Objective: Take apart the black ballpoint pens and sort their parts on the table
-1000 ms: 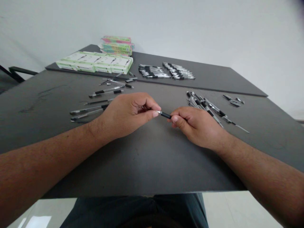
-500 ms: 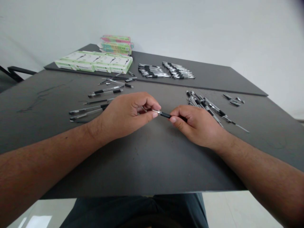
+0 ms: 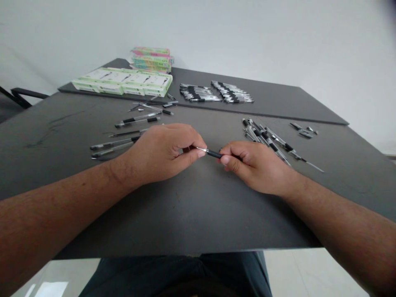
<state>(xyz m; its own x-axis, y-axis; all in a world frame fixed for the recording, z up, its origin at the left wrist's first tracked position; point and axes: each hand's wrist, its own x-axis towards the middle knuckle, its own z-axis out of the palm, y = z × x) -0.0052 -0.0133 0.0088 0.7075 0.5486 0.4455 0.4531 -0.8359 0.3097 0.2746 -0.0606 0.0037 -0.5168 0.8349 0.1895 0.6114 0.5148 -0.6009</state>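
From the head camera, two bare forearms reach in from the near edge over a dark table [image 3: 185, 218]. At the centre, the left hand [image 3: 161, 154] and right hand [image 3: 256, 167] hold one black pen [image 3: 213, 154] between them, nearly level, its tip pointing left. The left thumb and forefinger are almost closed on its thin metal tip, while the right thumb and fingers curl firmly around its black barrel. Compared with a moment earlier, the hands have drawn slightly apart, and more of the metal tip shows. Loose pens [image 3: 123, 142] lie beyond the left hand, and a tangled pile of pens [image 3: 266, 138] lies beyond the right, with small metal parts [image 3: 305, 131] farther right. On a second dark board [image 3: 278, 105] at the far side sit two neat rows of pens [image 3: 216, 93], a line of white-and-green boxes [image 3: 122, 81] and a colourful stack of boxes [image 3: 151, 58]. A plain white wall [image 3: 247, 33] rises behind, and a pale floor [image 3: 297, 272] shows below the near edge.
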